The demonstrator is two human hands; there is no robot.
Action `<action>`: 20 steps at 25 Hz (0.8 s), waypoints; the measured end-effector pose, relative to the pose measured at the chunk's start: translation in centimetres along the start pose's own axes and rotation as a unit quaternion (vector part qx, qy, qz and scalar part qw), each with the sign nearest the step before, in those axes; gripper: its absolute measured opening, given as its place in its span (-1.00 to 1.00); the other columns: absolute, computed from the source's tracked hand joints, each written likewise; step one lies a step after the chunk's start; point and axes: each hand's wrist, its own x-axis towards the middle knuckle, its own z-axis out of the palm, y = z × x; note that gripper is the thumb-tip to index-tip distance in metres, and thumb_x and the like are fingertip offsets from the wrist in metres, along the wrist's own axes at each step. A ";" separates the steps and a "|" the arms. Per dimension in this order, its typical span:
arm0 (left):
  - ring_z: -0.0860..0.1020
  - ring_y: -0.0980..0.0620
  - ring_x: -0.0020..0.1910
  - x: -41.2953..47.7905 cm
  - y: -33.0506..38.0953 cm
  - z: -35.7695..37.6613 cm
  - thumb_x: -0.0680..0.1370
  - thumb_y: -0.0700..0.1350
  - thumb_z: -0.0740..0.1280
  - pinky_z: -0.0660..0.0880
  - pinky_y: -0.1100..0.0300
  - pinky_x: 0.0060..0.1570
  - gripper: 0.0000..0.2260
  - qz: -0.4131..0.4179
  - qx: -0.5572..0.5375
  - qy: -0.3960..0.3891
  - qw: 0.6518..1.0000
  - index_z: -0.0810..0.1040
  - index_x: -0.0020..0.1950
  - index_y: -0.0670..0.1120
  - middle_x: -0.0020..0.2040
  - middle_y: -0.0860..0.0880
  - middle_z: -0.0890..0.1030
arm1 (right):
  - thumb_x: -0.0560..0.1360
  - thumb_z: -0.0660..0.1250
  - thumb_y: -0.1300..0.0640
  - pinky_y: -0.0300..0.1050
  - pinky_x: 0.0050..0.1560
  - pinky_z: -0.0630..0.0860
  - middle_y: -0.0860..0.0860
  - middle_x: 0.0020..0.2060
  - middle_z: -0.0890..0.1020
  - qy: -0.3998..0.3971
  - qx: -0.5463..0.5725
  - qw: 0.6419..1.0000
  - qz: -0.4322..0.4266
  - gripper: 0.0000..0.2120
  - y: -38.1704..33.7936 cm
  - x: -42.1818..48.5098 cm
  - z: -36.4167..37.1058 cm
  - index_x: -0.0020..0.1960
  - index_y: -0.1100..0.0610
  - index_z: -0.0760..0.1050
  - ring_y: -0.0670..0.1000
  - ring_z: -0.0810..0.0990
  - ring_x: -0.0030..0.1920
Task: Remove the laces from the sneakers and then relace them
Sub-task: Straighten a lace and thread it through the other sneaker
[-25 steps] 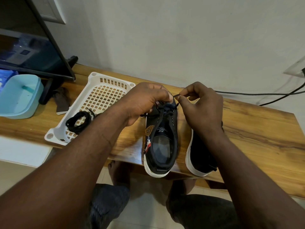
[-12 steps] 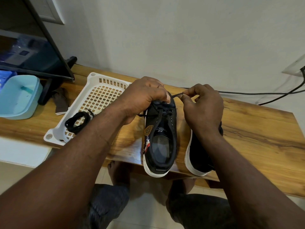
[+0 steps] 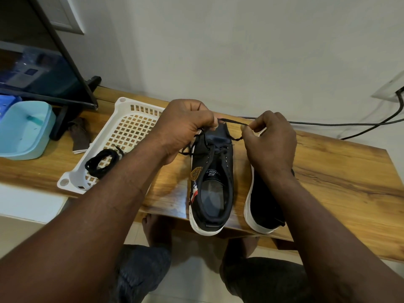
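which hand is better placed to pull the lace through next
Probably the right hand: it pinches the free stretch of lace, while the left hand holds it at the sneaker toe end.

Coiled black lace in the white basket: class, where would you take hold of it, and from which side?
Pinch the coiled lace across its bundled strands, coming from above: it lies flat on the basket floor, and the raised walls likely block a sideways approach.

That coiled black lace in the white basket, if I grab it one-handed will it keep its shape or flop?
Probably floppy: the coiled lace lies in loose, uneven loops, so it would likely unwind and dangle. Likely very light, being thin cord. It might snag on the open lattice of the basket it rests in.
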 end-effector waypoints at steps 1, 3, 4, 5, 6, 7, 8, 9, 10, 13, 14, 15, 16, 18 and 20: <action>0.71 -0.06 0.02 0.1 -0.1 -0.1 0.47 -0.23 0.45 0.60 -0.05 0.15 -0.90 0.012 0.026 0.010 1.000 0.62 -0.17 -0.28 -0.01 -0.27 0.71 | 0.46 0.52 0.06 -0.25 -0.17 0.35 -0.12 -0.09 0.59 -0.045 0.022 0.999 0.002 -0.83 0.2 0.1 -0.1 -0.06 -0.05 0.53 -0.03 0.56 -0.02; 0.71 0.07 0.01 0.1 -0.3 -0.5 0.51 -0.26 0.45 0.63 -0.09 0.16 -0.92 0.034 0.081 0.010 0.996 0.64 -0.18 -0.21 -0.06 -0.11 0.74 | 0.44 0.52 0.10 -0.23 -0.08 0.42 -0.12 0.05 0.63 -0.122 0.107 0.986 0.025 -0.74 0.1 0.1 -0.5 0.07 -0.06 0.55 -0.07 0.57 0.07; 0.70 0.12 -0.03 0.1 -0.4 -0.6 0.53 -0.24 0.46 0.64 -0.03 0.10 -0.93 0.043 0.105 -0.002 0.994 0.66 -0.15 -0.18 -0.07 -0.02 0.74 | 0.45 0.48 0.10 -0.23 -0.03 0.45 -0.13 0.10 0.65 -0.139 0.170 0.975 0.040 -0.73 -0.3 0.1 -0.7 0.13 -0.04 0.57 -0.09 0.58 0.10; 0.68 0.18 -0.10 0.0 -0.3 -0.7 0.54 -0.21 0.47 0.63 0.08 0.01 -0.95 0.056 0.128 -0.021 0.990 0.68 -0.13 -0.14 -0.10 0.05 0.73 | 0.46 0.42 0.09 -0.22 0.02 0.49 -0.11 0.11 0.67 -0.149 0.243 0.957 0.057 -0.72 -0.8 0.1 -1.0 0.16 -0.01 0.61 -0.09 0.60 0.12; 0.62 0.23 -0.18 -0.2 -0.2 -0.7 0.55 -0.17 0.48 0.57 0.20 -0.08 -0.96 0.072 0.154 -0.042 0.984 0.70 -0.11 -0.08 -0.14 0.10 0.71 | 0.48 0.36 0.08 -0.21 0.07 0.51 -0.07 0.10 0.71 -0.167 0.309 0.934 0.073 -0.72 -1.1 0.2 -1.1 0.17 0.04 0.65 -0.10 0.63 0.12; 0.57 0.25 -0.23 -0.4 -0.1 -0.6 0.55 -0.13 0.48 0.50 0.29 -0.14 -0.95 0.088 0.183 -0.058 0.977 0.70 -0.11 -0.01 -0.16 0.13 0.68 | 0.51 0.31 0.06 -0.17 0.11 0.52 0.00 0.08 0.73 -0.203 0.348 0.912 0.080 -0.72 -1.2 0.3 -1.2 0.15 0.10 0.68 -0.09 0.65 0.11; 0.52 0.24 -0.23 -0.6 0.0 -0.5 0.54 -0.10 0.48 0.44 0.31 -0.18 -0.95 0.103 0.209 -0.070 0.970 0.70 -0.11 0.03 -0.15 0.12 0.65 | 0.56 0.27 0.04 -0.07 0.15 0.53 0.08 0.05 0.74 -0.250 0.358 0.897 0.074 -0.69 -1.2 0.4 -1.1 0.10 0.17 0.70 -0.03 0.66 0.09; 0.51 0.23 -0.22 -0.7 0.1 -0.5 0.54 -0.08 0.48 0.41 0.34 -0.19 -0.96 0.114 0.230 -0.080 0.963 0.70 -0.10 0.05 -0.13 0.10 0.63 | 0.60 0.25 0.01 0.05 0.17 0.52 0.19 0.00 0.72 -0.297 0.352 0.886 0.061 -0.65 -1.3 0.3 -0.9 0.05 0.25 0.69 0.07 0.66 0.06; 0.50 0.24 -0.21 -0.8 0.3 -0.5 0.54 -0.07 0.49 0.40 0.38 -0.20 -0.97 0.122 0.243 -0.090 0.958 0.69 -0.10 0.04 -0.12 0.10 0.62 | 0.63 0.24 0.00 0.13 0.15 0.50 0.26 -0.05 0.70 -0.335 0.346 0.875 0.049 -0.60 -1.4 0.2 -0.8 -0.02 0.32 0.66 0.15 0.65 0.02; 0.53 0.31 -0.17 -1.0 0.6 -0.6 0.55 -0.08 0.48 0.34 0.51 -0.23 -0.95 0.128 0.261 -0.111 0.950 0.70 -0.11 0.02 -0.15 0.16 0.59 | 0.71 0.19 0.04 -0.09 0.01 0.48 0.16 -0.20 0.68 -0.393 0.359 0.845 0.046 -0.60 -1.5 -0.3 -0.8 -0.14 0.24 0.63 0.05 0.61 -0.13; 0.53 0.31 -0.16 -1.0 0.7 -0.6 0.55 -0.08 0.49 0.35 0.51 -0.23 -0.95 0.127 0.262 -0.116 0.950 0.70 -0.11 0.01 -0.15 0.17 0.59 | 0.71 0.18 0.04 -0.13 -0.01 0.47 0.12 -0.22 0.68 -0.405 0.368 0.835 0.060 -0.62 -1.5 -0.3 -0.9 -0.13 0.20 0.63 0.04 0.58 -0.15; 0.54 0.31 -0.15 -1.0 0.7 -0.6 0.55 -0.09 0.49 0.37 0.47 -0.20 -0.96 0.124 0.262 -0.121 0.949 0.71 -0.10 0.00 -0.15 0.17 0.59 | 0.70 0.19 0.02 -0.12 -0.01 0.47 0.09 -0.24 0.67 -0.417 0.369 0.827 0.070 -0.63 -1.5 -0.2 -1.0 -0.12 0.17 0.64 0.06 0.57 -0.15; 0.54 0.29 -0.15 -1.0 0.6 -0.5 0.54 -0.09 0.50 0.40 0.41 -0.18 -0.96 0.120 0.261 -0.126 0.950 0.72 -0.11 -0.01 -0.14 0.16 0.59 | 0.69 0.19 -0.01 -0.08 0.01 0.46 0.08 -0.25 0.66 -0.430 0.366 0.822 0.074 -0.63 -1.4 -0.1 -1.1 -0.11 0.15 0.65 0.07 0.55 -0.14; 0.56 0.24 -0.15 -1.0 0.5 -0.4 0.53 -0.08 0.52 0.45 0.33 -0.14 -0.96 0.113 0.252 -0.122 0.953 0.73 -0.12 -0.01 -0.14 0.13 0.61 | 0.68 0.21 -0.04 -0.03 -0.01 0.42 0.04 -0.26 0.65 -0.436 0.353 0.825 0.071 -0.63 -1.3 0.0 -1.3 -0.11 0.14 0.66 0.05 0.54 -0.17; 0.60 0.18 -0.14 -0.8 0.4 -0.5 0.51 -0.07 0.54 0.49 0.29 -0.13 -0.95 0.111 0.238 -0.112 0.958 0.73 -0.15 0.01 -0.15 0.12 0.64 | 0.72 0.21 0.03 -0.14 -0.11 0.42 -0.02 -0.29 0.65 -0.429 0.348 0.830 0.075 -0.64 -1.5 0.0 -1.5 -0.09 0.19 0.64 -0.03 0.54 -0.23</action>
